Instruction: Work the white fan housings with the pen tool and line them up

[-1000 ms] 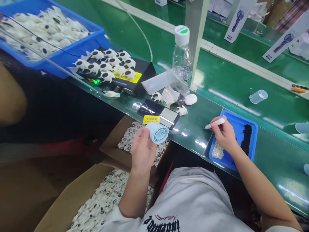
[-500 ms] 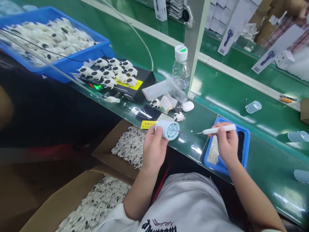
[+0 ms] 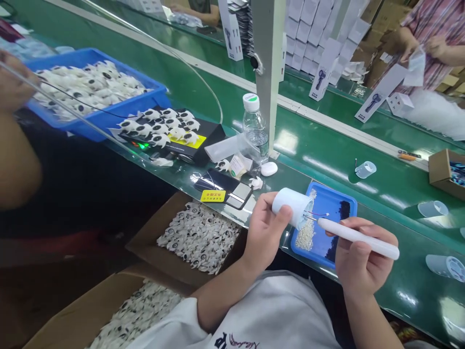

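My left hand (image 3: 264, 232) is closed around a pale blue plastic cylinder (image 3: 288, 204), lying sideways with its end turned to the right. Thin wires with a small white connector (image 3: 327, 214) stick out of that end. In my right hand (image 3: 363, 264) is a white-handled screwdriver (image 3: 358, 237), its thin metal shaft pointing left into the end of the cylinder. Whether the tip touches anything inside is hidden. Beneath both lies a blue tray (image 3: 325, 201) holding small whitish pieces (image 3: 305, 235) and black ones (image 3: 331, 252).
White bladed fan parts fill a blue bin (image 3: 123, 114) and cardboard boxes (image 3: 145, 247) below the table edge. A bottle (image 3: 255, 128) and phone (image 3: 214, 182) stand left of the tray. More cylinders (image 3: 432, 208) are on the right. Another person's hands (image 3: 421, 48) show across the bench.
Both hands have come closer together over the tray. The cylinder has moved right, and the screwdriver's shaft, earlier apart from it, is now at its end. A person's arm shows more at far left.
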`<state>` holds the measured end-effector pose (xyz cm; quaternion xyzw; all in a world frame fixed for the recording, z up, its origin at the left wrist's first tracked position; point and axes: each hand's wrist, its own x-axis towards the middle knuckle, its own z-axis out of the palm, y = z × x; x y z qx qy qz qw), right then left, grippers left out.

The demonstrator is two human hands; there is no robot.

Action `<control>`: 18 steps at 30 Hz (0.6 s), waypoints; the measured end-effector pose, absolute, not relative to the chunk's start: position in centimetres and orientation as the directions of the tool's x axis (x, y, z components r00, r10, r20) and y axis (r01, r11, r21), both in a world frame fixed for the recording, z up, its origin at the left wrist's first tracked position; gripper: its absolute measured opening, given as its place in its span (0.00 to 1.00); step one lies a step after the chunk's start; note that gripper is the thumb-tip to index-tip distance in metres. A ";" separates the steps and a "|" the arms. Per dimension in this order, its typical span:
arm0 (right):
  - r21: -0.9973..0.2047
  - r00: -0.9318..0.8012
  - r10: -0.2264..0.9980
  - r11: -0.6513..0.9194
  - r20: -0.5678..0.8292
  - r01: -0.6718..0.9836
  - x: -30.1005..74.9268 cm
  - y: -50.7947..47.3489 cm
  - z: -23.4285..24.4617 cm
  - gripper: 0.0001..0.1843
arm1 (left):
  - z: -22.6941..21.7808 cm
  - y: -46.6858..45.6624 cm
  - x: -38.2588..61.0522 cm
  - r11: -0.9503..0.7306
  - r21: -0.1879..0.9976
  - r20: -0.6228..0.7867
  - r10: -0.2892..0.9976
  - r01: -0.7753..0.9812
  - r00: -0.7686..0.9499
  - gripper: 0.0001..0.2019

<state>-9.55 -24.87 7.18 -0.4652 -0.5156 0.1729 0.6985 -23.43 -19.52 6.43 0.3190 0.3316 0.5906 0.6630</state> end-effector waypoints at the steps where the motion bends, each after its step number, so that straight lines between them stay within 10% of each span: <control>1: -0.821 0.406 0.715 0.520 0.569 0.236 -9.4 -25.1 7.2 0.07 | 6.5 -19.7 -23.3 0.095 0.816 -0.055 0.995 -0.570 0.086 0.21; 18: -0.736 0.419 0.606 0.576 0.677 0.356 -8.2 -26.4 5.8 0.07 | 7.4 -21.0 -21.6 0.160 0.870 -0.091 0.982 -0.467 0.167 0.23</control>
